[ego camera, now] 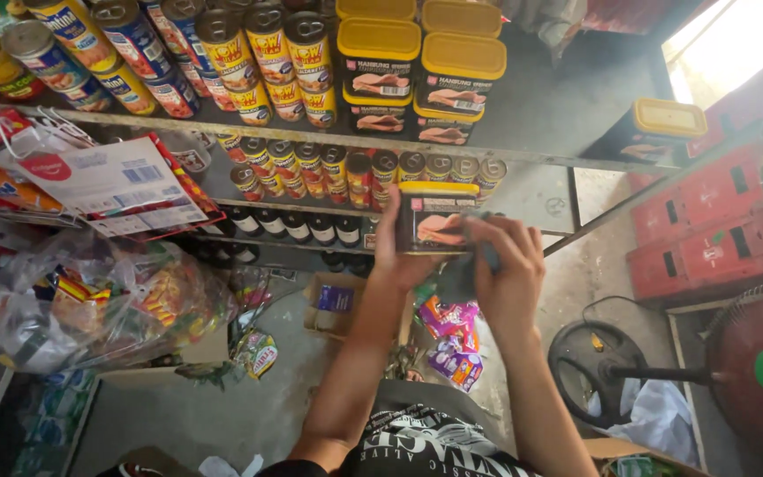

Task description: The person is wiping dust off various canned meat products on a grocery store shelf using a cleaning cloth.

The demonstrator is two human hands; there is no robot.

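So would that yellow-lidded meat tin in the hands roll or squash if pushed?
Probably neither. The tin looks boxy and flat-sided, so it should slide, not roll. It seems rigid metal, likely heavy for its size. The left hand grips its side; its glossy label may be slippery.

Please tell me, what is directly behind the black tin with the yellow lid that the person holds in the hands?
Behind the tin stands a metal shelf with a row of small cans, and dark bottles lower down. The left hand and right hand cover whatever lies directly behind them.

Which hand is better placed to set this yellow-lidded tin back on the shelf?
Left. The left hand already grips the yellow-lidded tin by its side; the right hand holds a dark cloth against it.
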